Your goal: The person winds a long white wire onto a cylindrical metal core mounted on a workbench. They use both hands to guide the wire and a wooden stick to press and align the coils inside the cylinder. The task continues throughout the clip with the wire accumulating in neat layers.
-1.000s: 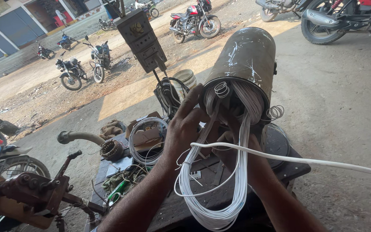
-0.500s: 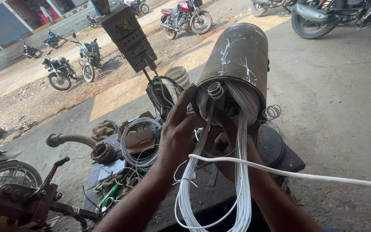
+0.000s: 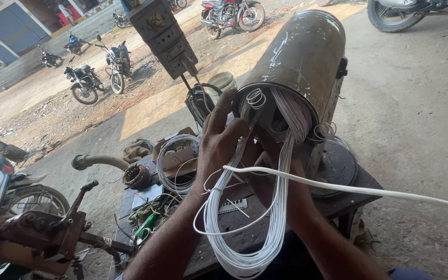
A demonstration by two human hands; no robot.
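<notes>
- My left hand is pressed against the open mouth of the big metal cylinder, fingers spread and released, the fingertips resting on the white wire bundle where it enters the rim.
- My right hand sits just beneath, mostly hidden behind the hanging strands; I cannot tell whether its fingers are clenched on the wire or only steadying it.
- The wire bundle comes out of the cylinder's mouth, drops between my forearms in a long loop, and hangs below the edge of the desk.
- A single white strand crosses over my right forearm and runs off to the right, taut and nearly straight.
- I judge the bundle light, and springy rather than limp: the loops hold their curve. The coating looks smooth, so strands would likely slide past each other and tangle if let go.
- The best hold, in my view, is near the rim, where the strands are gathered tight, not low on the loose loop.
- The cylinder looks heavy and rigid, and its metal edge could scrape the coating.
- Further left on the desk lie a smaller wire coil, a wound copper piece, and green-handled tools.
</notes>
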